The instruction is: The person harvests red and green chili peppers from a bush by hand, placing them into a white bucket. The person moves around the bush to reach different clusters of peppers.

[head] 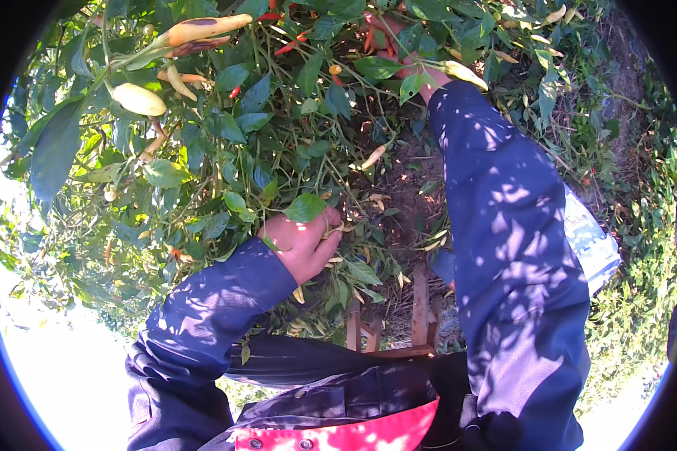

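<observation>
My left hand (303,248) is low in the chilli plants (242,121), its thumb and fingers closed around a small pale yellow chilli (335,230). A leaf covers part of its knuckles. My right hand (394,29) reaches far into the foliage at the top, partly hidden by leaves. Red chillies (370,40) hang at its fingers; whether it grips them cannot be made out. Near its wrist is a pale chilli (466,74). Other pale chillies (139,99) and a larger yellowish one with dark patches (209,29) hang at the upper left.
Wooden legs, seemingly of a low stool (420,304), stand between my legs and the plants. A white and blue plastic bag (592,248) lies beyond my right sleeve. Bare soil (414,175) with dry stems and fallen chillies shows between my arms.
</observation>
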`<state>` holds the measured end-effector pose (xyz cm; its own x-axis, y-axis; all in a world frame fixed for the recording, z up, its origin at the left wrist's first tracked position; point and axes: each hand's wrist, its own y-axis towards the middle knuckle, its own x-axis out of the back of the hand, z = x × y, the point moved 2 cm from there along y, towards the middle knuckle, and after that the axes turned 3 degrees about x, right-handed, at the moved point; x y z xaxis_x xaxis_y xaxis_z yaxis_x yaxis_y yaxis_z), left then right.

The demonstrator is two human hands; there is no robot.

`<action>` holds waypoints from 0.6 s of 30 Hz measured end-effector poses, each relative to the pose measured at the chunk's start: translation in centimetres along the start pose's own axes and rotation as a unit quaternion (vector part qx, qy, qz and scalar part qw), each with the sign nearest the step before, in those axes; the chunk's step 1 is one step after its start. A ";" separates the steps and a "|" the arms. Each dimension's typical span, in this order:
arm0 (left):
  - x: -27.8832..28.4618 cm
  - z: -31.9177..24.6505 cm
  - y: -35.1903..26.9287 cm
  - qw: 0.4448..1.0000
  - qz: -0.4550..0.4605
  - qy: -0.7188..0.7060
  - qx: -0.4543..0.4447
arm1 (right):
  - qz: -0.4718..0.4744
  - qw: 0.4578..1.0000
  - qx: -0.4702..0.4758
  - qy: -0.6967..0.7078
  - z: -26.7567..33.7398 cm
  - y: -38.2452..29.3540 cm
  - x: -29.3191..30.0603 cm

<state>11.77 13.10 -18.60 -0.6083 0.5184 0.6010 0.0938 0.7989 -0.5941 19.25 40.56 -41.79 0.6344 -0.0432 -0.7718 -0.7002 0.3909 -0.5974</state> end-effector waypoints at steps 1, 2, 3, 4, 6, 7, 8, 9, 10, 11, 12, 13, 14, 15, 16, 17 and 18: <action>0.0 0.0 0.0 1.000 -0.003 -0.007 -0.005 | 0.001 1.000 0.003 -0.004 0.0 0.2 0.0; 0.0 0.1 -0.1 1.000 -0.009 -0.012 -0.010 | 0.001 1.000 0.002 -0.003 -0.1 0.4 0.0; 0.0 0.1 -0.1 0.999 -0.024 -0.010 -0.020 | 0.002 1.000 0.000 -0.004 -0.2 0.5 0.0; -0.1 0.2 -0.1 0.999 -0.023 -0.019 -0.022 | 0.003 1.000 0.000 -0.012 -0.2 0.5 0.0; -0.3 0.4 -0.1 0.998 -0.040 -0.016 -0.037 | 0.005 1.000 -0.002 -0.027 -0.2 0.5 0.0; -0.4 0.4 -0.1 0.999 -0.033 -0.024 -0.034 | 0.006 0.999 -0.002 -0.037 -0.1 0.3 0.0; -0.4 0.4 0.0 0.999 -0.029 -0.027 -0.029 | 0.006 0.999 0.000 -0.046 0.0 0.1 0.0; -0.4 0.4 0.0 0.999 -0.029 -0.026 -0.028 | 0.003 0.998 0.003 -0.059 0.2 -0.5 0.1; -0.4 0.4 0.0 0.999 -0.022 -0.023 -0.025 | 0.001 0.997 0.006 -0.074 0.3 -1.0 0.2; -0.3 0.3 0.0 0.999 -0.020 -0.017 -0.025 | 0.000 0.996 0.009 -0.093 0.7 -1.5 0.2; -0.3 0.2 0.0 0.999 -0.024 -0.006 -0.025 | -0.003 0.993 0.012 -0.118 0.8 -2.3 0.3; -0.2 0.2 0.0 1.000 -0.016 -0.013 -0.017 | -0.005 0.989 0.014 -0.149 1.1 -3.0 0.4; -0.2 0.2 -0.1 1.000 -0.015 -0.015 -0.010 | -0.009 0.983 0.013 -0.183 1.2 -4.1 0.5; -0.1 0.1 -0.1 1.000 -0.022 -0.005 -0.009 | -0.037 0.967 0.016 -0.252 1.3 -5.2 0.8; -0.1 0.1 -0.1 1.000 -0.013 -0.016 0.000 | -0.012 0.966 0.002 -0.257 1.2 -6.4 1.0; -0.2 0.1 -0.1 1.000 -0.012 -0.016 0.001 | -0.013 0.957 -0.007 -0.289 1.1 -7.6 1.1; -0.2 0.0 0.0 1.000 -0.019 -0.011 -0.002 | -0.012 0.947 -0.019 -0.320 1.1 -8.5 1.2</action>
<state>11.87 13.00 -18.77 -0.6284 0.4814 0.6110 0.0742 0.8190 -0.5689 26.33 38.17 -37.44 0.7104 0.5185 -0.4758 -0.6866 0.3625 -0.6302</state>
